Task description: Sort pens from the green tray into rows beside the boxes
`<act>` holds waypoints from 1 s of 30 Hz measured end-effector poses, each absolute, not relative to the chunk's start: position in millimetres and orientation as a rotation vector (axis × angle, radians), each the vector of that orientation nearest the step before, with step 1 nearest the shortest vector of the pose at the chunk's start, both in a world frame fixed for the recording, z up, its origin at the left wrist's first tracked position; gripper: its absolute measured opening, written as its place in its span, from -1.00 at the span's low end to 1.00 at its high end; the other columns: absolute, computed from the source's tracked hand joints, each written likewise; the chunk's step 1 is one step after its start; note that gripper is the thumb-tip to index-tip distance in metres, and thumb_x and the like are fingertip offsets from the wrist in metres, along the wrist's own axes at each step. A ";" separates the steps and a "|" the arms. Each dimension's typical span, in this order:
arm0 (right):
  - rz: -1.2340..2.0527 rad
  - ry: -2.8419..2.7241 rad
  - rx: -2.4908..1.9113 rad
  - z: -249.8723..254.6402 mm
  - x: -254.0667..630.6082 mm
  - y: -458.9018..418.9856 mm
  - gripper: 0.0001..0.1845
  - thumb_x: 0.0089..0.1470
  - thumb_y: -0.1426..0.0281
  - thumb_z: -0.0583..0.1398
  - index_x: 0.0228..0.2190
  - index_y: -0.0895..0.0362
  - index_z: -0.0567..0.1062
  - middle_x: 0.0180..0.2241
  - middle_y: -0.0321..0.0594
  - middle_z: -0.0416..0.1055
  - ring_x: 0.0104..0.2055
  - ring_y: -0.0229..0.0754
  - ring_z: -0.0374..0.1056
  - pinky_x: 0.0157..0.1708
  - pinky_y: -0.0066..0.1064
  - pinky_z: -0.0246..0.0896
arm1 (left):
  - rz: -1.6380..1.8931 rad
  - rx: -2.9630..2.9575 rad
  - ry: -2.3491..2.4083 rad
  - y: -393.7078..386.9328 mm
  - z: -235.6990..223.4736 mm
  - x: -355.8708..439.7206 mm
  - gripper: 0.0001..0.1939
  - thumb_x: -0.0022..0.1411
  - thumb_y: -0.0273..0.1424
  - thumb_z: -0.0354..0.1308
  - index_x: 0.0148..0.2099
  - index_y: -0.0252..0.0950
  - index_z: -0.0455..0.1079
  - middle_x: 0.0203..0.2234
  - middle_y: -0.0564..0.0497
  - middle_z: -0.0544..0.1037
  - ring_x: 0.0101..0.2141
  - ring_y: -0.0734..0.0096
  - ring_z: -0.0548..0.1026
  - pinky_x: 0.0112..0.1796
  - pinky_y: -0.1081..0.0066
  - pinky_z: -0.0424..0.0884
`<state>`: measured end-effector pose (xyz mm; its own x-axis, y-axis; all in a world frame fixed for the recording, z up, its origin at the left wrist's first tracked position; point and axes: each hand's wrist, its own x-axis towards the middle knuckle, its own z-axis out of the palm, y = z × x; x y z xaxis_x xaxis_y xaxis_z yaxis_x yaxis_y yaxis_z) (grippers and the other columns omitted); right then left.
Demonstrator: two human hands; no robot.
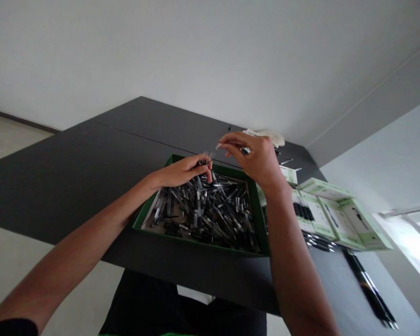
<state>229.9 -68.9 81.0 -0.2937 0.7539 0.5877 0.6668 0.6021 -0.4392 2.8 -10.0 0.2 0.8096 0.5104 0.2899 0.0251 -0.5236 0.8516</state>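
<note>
Left hand (185,170) grips clear pen parts (203,162); right hand (256,157) pinches a slim piece (218,146).
It slants toward the left hand.

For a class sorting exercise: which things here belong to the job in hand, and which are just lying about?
Job in hand:
left hand
right hand
clear pieces they hold
green box
loose pen parts inside

Probably lying about, untouched:
white cloth
pale green cartons
black pens, far right

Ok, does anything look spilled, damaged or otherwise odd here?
Nothing looks spilled or damaged. Pens lie jumbled, but inside the green box. Mildly odd among pens: a crumpled white bundle, perhaps cloth, near the wall.
</note>
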 end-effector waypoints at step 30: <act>0.470 -2.024 -1.133 55.5 210.2 -63.8 -0.84 0.25 0.31 0.30 -0.21 0.13 0.63 -0.22 -0.20 0.62 -0.26 -0.23 0.46 -0.17 -0.35 0.34 | 0.745 1.988 0.337 -11.1 -0.3 4.2 -0.44 0.53 0.07 0.00 0.19 -0.31 0.36 -0.06 -0.18 0.70 0.05 0.13 0.61 0.17 0.18 0.38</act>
